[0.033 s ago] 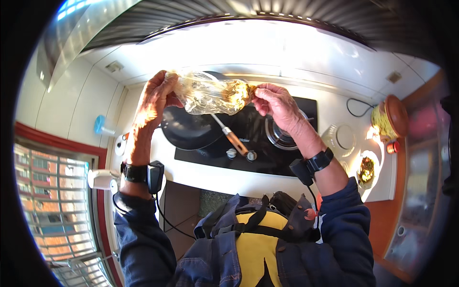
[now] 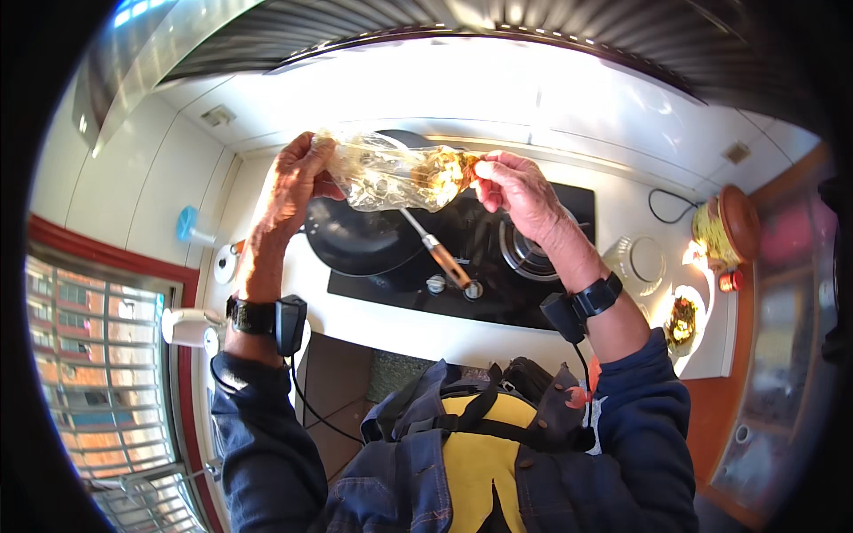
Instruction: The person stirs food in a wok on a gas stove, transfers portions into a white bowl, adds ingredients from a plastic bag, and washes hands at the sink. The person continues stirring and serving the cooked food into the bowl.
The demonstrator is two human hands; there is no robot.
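A clear plastic bag (image 2: pixel 382 178) is stretched sideways between my hands, above the stove. My left hand (image 2: pixel 300 169) pinches its crumpled left end. The fingertips of my right hand (image 2: pixel 514 188) grip the other end, where yellow-brown contents, too glary to name, are bunched. Beneath the bag's left part sits a black wok (image 2: pixel 360 244) on the black stovetop (image 2: pixel 524 306). A utensil with a metal shaft and wooden handle (image 2: pixel 449 265) slants out of the wok toward the stove knobs; its head is hidden by the bag.
Right of the wok is a bare burner (image 2: pixel 526 249). A glass jar (image 2: pixel 641 264), a white plate of food (image 2: pixel 682 322), a red-capped small jar (image 2: pixel 730 281) and a lidded yellow pot (image 2: pixel 721 226) stand on the right counter. At left are a white kettle (image 2: pixel 188 327) and a barred window (image 2: pixel 102 373).
Both hands hold the bag in nearly the same pose. The view has shifted slightly, so the stove and wok appear a little farther right.
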